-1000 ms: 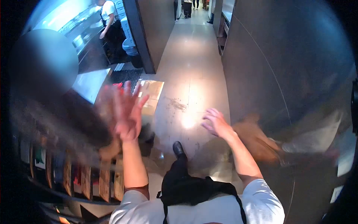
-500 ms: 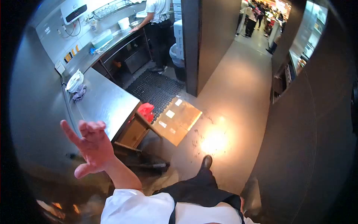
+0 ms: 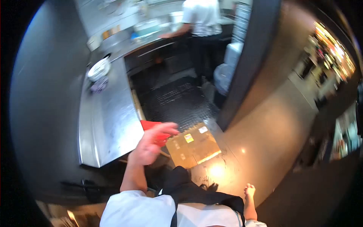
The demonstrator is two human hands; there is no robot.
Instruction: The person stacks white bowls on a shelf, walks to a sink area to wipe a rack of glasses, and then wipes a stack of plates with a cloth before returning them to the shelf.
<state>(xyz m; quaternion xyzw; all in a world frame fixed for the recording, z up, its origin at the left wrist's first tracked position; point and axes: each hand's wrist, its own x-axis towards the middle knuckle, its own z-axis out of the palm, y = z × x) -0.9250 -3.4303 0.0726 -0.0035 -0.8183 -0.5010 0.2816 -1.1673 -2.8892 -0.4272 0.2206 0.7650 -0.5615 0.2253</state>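
Note:
My left hand [image 3: 148, 148] is raised ahead of me, open, with its fingers stretched to the right and blurred. It appears to hold nothing. Behind it in the view is a red plastic bag [image 3: 160, 140]; I cannot see any contact between them. A flat piece of cardboard [image 3: 193, 147] with labels lies on the floor just beyond the hand. Low on the right, my right hand [image 3: 249, 190] hangs beside my body. Its fingers are too small and blurred to read.
A steel counter [image 3: 109, 125] runs along the left, bearing stacked plates [image 3: 99, 70] and a cloth [image 3: 99, 85]. A person [image 3: 202, 22] stands at the far worktop. A black mat [image 3: 181, 102] covers the floor there. A dark wall edge [image 3: 249, 72] borders the corridor [image 3: 272, 109].
My left hand has moved right and turned, its fingers now pointing right. My right hand has come into view. The view has swung left and moved closer to the counter and cardboard.

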